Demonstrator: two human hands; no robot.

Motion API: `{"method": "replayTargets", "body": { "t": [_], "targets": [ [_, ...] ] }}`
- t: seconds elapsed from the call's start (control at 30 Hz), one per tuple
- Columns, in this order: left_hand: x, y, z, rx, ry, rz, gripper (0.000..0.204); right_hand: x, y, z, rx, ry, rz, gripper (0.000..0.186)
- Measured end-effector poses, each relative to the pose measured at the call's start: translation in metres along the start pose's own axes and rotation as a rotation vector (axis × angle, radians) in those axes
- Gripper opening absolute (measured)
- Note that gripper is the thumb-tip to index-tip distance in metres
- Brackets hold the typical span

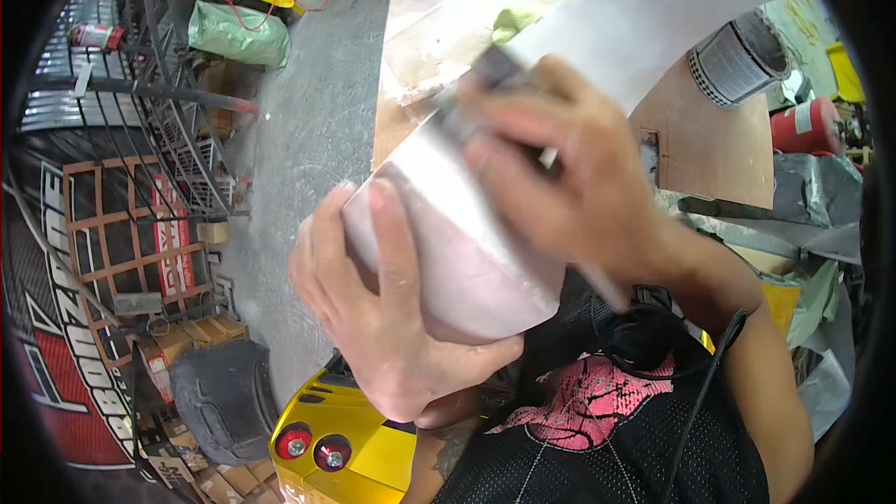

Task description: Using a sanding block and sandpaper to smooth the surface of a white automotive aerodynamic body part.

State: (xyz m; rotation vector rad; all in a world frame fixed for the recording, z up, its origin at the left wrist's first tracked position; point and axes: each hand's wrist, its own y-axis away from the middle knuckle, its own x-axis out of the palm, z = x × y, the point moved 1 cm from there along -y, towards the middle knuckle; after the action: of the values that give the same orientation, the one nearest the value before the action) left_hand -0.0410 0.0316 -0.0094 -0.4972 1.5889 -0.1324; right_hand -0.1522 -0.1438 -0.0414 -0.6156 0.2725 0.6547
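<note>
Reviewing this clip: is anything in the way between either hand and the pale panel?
Nothing visible blocks the left hand; its fingers lie directly on the pale panel. The right hand holds a dark block over the panel's upper part; motion blur hides whether it touches.

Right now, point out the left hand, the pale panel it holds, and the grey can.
Left hand (387, 345): head view, back of the hand.
Pale panel (469, 282): head view, lower face.
Grey can (733, 67): head view, side wall.
</note>
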Motion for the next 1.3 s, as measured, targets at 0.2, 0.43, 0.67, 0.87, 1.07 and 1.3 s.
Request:
{"method": "replayTargets", "body": {
  "t": [0.2,0.43,0.67,0.87,1.07,1.3],
  "targets": [
    [-0.004,-0.001,-0.001,-0.019,0.053,0.026,0.142,-0.002,0.014,0.007,-0.090,-0.102,0.105,0.040],
    [-0.003,-0.002,-0.005,-0.062,0.065,0.030,0.136,0.002,0.015,0.004,-0.195,-0.059,0.034,0.039],
    [-0.008,-0.005,-0.006,-0.159,0.180,0.053,0.127,-0.008,0.001,0.023,-0.234,-0.042,0.143,0.041],
    [-0.010,-0.009,-0.006,-0.175,0.195,0.091,0.124,-0.002,-0.015,0.026,-0.082,-0.098,0.096,0.040],
    [-0.005,-0.005,-0.005,-0.157,0.199,0.101,0.123,-0.002,-0.014,0.028,-0.263,-0.069,0.082,0.038],
    [-0.009,-0.006,-0.004,-0.139,0.186,0.064,0.126,-0.003,-0.010,0.028,-0.280,-0.135,0.017,0.037]
  ]
}}
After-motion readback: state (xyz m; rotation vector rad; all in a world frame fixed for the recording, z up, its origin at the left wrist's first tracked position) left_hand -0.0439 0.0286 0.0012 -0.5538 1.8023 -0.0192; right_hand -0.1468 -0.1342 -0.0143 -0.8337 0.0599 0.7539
